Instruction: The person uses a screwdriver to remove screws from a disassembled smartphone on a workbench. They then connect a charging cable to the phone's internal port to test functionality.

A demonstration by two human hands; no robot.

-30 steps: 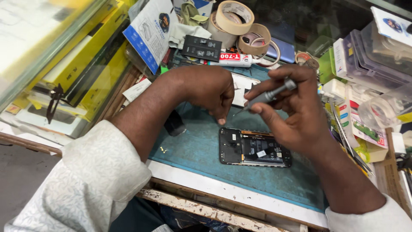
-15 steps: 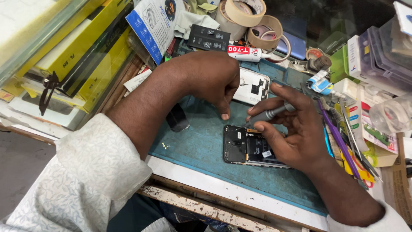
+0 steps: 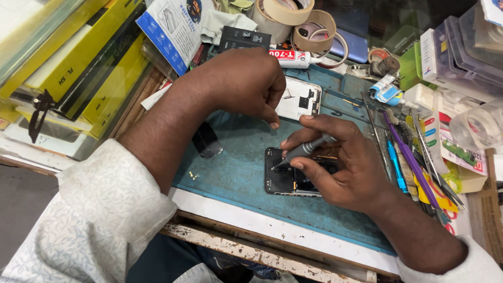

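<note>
An opened black phone point(image 3: 285, 181) lies on the blue work mat point(image 3: 236, 167), its insides showing. My right hand point(image 3: 340, 162) pinches a grey metal screwdriver point(image 3: 304, 150) whose tip points down onto the phone's upper left part. My left hand point(image 3: 241, 84) hovers just above and left of it, fingers curled, thumb and forefinger pressed together; whether anything small sits between them cannot be made out. A white phone back cover point(image 3: 298, 99) lies flat behind the left hand.
Tape rolls point(image 3: 298, 21), a glue tube point(image 3: 293, 56) and a black battery point(image 3: 243, 37) sit at the back. Yellow boxes point(image 3: 78, 68) stack on the left. Tweezers, pens and tools point(image 3: 414, 167) crowd the right beside plastic boxes point(image 3: 461, 47). A dark part point(image 3: 205, 141) lies on the mat.
My right hand has come down from above the mat and set the screwdriver tip onto the phone. My left hand has stayed over the mat, and the view has shifted a little.
</note>
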